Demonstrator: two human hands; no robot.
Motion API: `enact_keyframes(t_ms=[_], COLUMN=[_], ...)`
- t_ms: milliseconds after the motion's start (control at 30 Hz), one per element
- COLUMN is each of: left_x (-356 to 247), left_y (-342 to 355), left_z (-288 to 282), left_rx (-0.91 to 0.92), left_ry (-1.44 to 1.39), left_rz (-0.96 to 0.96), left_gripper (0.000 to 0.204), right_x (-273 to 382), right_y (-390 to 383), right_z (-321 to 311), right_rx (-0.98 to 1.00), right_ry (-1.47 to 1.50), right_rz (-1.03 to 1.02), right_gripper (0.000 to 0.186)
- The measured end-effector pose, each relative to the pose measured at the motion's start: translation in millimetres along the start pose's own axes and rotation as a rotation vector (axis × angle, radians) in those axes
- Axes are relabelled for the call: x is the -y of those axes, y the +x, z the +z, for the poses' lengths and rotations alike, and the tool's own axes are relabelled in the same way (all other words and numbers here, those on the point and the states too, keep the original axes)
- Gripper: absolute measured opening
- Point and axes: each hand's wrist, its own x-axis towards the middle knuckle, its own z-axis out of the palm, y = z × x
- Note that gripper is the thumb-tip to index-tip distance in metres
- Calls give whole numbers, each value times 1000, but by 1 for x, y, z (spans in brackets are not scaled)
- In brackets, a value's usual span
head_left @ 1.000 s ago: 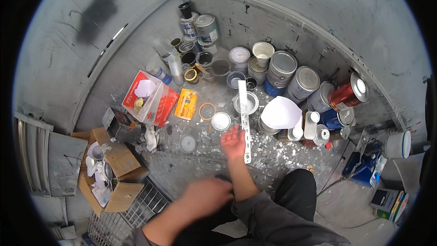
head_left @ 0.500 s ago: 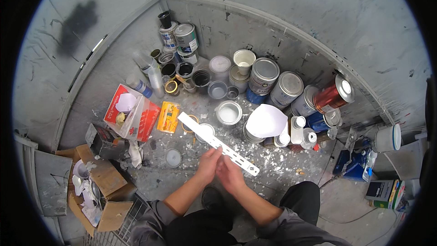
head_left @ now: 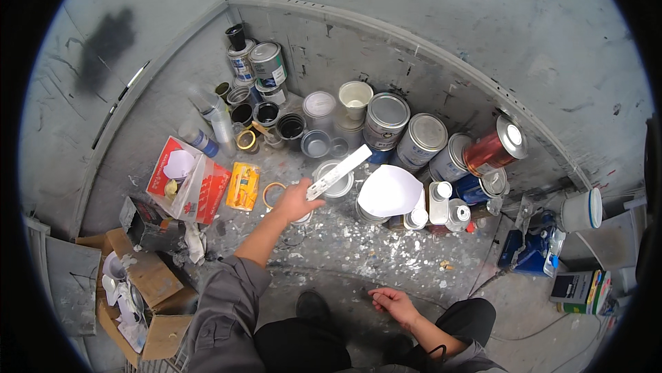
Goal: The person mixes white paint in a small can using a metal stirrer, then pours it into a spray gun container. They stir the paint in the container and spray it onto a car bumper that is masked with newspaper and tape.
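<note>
A cardboard box (head_left: pixel 146 266) stands near left, a smaller red-and-white box (head_left: pixel 208 190) beyond it. A long white strip (head_left: pixel 345 168) slants over an open can (head_left: pixel 340 187) mid-scene, clamped in the left hand (head_left: pixel 296 201); the right hand (head_left: pixel 396 304) hangs apart, nearer, fingers loosely bent.

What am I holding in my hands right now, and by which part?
Your left hand holds a white strip by its near, lower-left end. Your right hand appears to hold nothing.
</note>
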Motion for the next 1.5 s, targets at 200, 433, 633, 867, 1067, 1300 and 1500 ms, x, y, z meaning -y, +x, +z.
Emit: enact_keyframes(t_ms=[200,433,633,867,1067,1300,1500], left_x=[20,19,40,19,128,156,193], left_y=[27,35,42,-3,-133,-169,-188], left_z=[-1,-15,-13,-69,-79,24,60], left_rx=[123,96,109,-331,-453,110,-71], left_ry=[43,81,24,-125,-292,412,350], left_rz=[42,144,209,285,-487,-391,-467], left_gripper=[54,56,63,61,53,102,107], right_x=[-15,-17,-11,-22,-26,24,61], right_y=[3,5,3,-3,-13,-76,-169], right_z=[-6,-9,-4,-16,-28,-71,-157], right_rx=[3,-38,-91,-137,-169,-384,-981], right_ry=[-94,-100,-173,-244,-218,-275,-122], right_rz=[-43,-64,-90,-118,-131,-309,-606], right_gripper=[26,27,25,24,24,25,26])
